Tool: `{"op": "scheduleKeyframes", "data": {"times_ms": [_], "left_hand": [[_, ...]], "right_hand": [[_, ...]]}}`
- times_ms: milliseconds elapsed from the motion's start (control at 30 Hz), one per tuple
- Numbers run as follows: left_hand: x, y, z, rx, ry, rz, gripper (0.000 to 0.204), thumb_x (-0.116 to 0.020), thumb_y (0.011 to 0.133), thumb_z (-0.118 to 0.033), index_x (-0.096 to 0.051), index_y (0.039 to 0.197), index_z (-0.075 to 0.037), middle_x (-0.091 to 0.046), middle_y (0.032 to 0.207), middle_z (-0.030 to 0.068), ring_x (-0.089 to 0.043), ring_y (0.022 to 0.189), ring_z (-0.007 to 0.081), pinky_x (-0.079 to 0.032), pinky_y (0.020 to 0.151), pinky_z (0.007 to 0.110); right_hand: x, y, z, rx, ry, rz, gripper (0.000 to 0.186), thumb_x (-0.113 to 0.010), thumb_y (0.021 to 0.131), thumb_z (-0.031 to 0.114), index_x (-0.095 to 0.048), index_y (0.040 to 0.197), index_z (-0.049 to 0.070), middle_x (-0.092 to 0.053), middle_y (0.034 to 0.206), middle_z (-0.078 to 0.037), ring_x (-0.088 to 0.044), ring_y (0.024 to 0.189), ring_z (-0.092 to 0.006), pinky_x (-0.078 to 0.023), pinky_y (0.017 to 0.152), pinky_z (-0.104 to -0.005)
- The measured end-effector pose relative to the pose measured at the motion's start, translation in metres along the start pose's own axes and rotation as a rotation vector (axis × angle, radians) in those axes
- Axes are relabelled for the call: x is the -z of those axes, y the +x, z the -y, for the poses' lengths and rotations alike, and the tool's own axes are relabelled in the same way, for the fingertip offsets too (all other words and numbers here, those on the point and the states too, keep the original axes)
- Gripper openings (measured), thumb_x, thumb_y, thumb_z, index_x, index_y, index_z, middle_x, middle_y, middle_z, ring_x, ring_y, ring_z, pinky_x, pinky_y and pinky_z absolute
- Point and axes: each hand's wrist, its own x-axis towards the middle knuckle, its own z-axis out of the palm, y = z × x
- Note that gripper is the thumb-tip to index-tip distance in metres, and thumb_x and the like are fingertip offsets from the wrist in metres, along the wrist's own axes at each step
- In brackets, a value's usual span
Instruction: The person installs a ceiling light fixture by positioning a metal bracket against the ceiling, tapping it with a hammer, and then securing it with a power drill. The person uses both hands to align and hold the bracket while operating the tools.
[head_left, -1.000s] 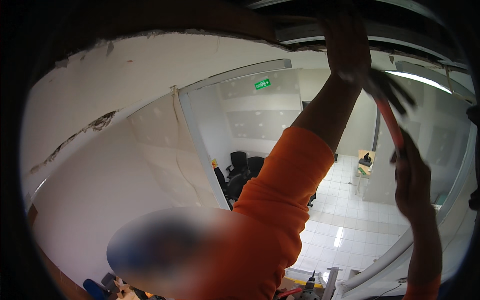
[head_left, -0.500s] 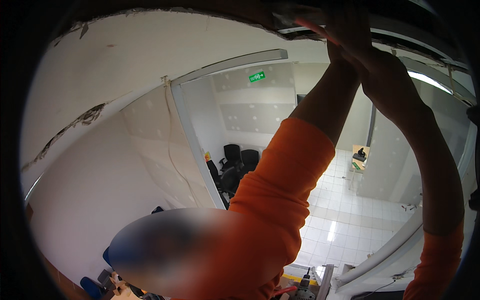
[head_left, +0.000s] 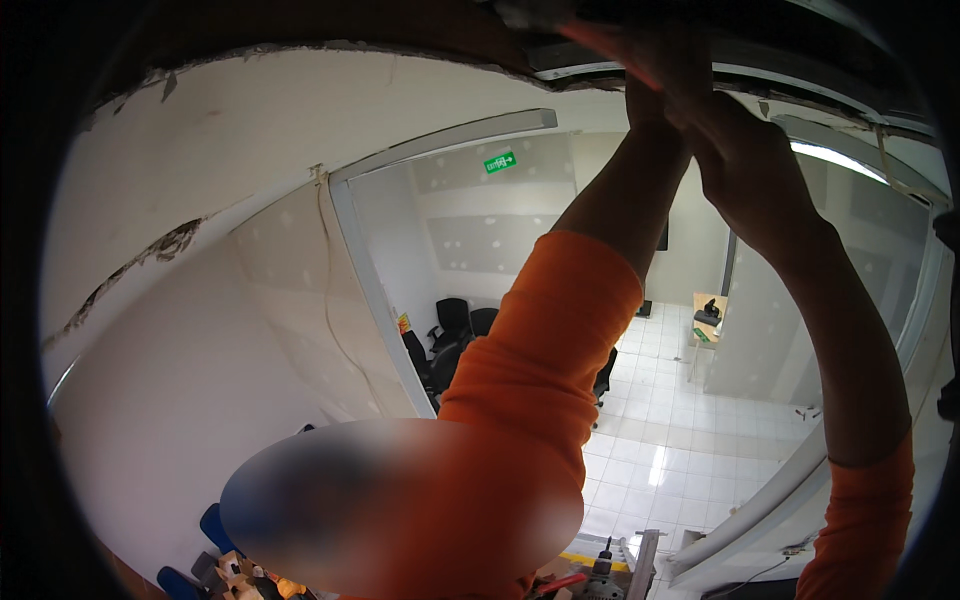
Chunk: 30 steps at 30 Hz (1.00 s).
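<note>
One green sign [head_left: 500, 162], small and rectangular, hangs high on the far grey-white wall, w/ a white mark on it. Lower down, a yellow-red label or tag [head_left: 403, 324] sits on the edge of the white door frame [head_left: 372, 290], too small to make out. A small stand w/ a pale top [head_left: 708, 318] holds a green item and a dark thing, on the white tiled floor [head_left: 690, 440].

Black office chairs [head_left: 452, 330] crowd behind the frame, near the glass partition. Blue chairs [head_left: 215, 530] and clutter sit at the bottom left. A power tool [head_left: 603, 572] and a metal ladder top [head_left: 640, 565] show at the bottom edge.

Between me and the room sits a person in an orange sleeve [head_left: 530, 400], arm raised straight up, blocking much of the view.

Both my hands are up at the ceiling gap [head_left: 640, 55], close together. Left hand [head_left: 655, 65] reaches into the dark opening; right hand [head_left: 745, 150] is just below and beside it, curled. A red-orange strip [head_left: 610, 50] shows by the fingers at the gap's edge, blurred. Can't tell if either hand is clamped on it. Cracked plaster [head_left: 160, 250] runs along the ceiling, edges ragged.
</note>
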Motion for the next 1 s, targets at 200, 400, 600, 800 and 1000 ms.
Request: {"op": "scheduleKeyframes", "data": {"times_ms": [200,400,600,800,1000], "left_hand": [[-0.001,-0.002,0.0,-0.022,0.002,0.012,0.04,-0.061,0.09,-0.025,-0.062,0.124,-0.004,-0.062,0.123,0.0163,-0.058,0.117,0.035,-0.043,0.104,0.05],[-0.01,-0.009,0.004,-0.034,0.016,0.003,0.037,-0.062,0.091,-0.026,-0.063,0.121,-0.004,-0.065,0.118,0.016,-0.061,0.113,0.0351,-0.045,0.102,0.048],[-0.016,-0.006,0.009,-0.012,0.008,-0.075,0.044,-0.065,0.09,-0.031,-0.064,0.124,-0.004,-0.064,0.122,0.0181,-0.059,0.116,0.0377,-0.044,0.105,0.047],[0.014,-0.01,0.041,-0.019,-0.508,0.352,0.044,-0.067,0.092,-0.035,-0.061,0.127,-0.008,-0.068,0.114,0.0159,-0.065,0.109,0.0338,-0.051,0.097,0.045],[0.022,-0.003,0.061,-0.165,-0.418,0.308,0.04,-0.072,0.089,-0.032,-0.065,0.124,-0.012,-0.068,0.116,0.0151,-0.065,0.107,0.0345,-0.052,0.093,0.045]], "right_hand": [[0.003,-0.005,0.007,0.006,-0.138,0.034,0.046,-0.061,0.099,0.009,-0.05,0.143,0.021,-0.069,0.093,-0.016,-0.072,0.081,-0.0286,-0.06,0.071,-0.0383],[0.003,-0.011,0.013,0.179,0.056,-0.116,0.043,-0.058,0.101,0.014,-0.05,0.143,0.021,-0.069,0.094,-0.017,-0.071,0.08,-0.0293,-0.06,0.073,-0.0397],[-0.005,0.0,0.006,-0.136,-0.108,0.204,0.037,-0.06,0.1,0.016,-0.055,0.137,0.019,-0.069,0.093,-0.016,-0.071,0.08,-0.0296,-0.059,0.072,-0.0404],[0.013,-0.021,0.012,-0.002,-0.095,0.022,0.057,-0.064,0.096,0.011,-0.046,0.148,0.027,-0.069,0.087,-0.009,-0.068,0.072,-0.0238,-0.059,0.064,-0.0377],[0.049,-0.084,0.015,-0.218,-0.039,0.017,0.061,-0.057,0.098,0.001,-0.039,0.155,0.019,-0.069,0.095,-0.012,-0.064,0.074,-0.0185,-0.057,0.072,-0.0346]]}}
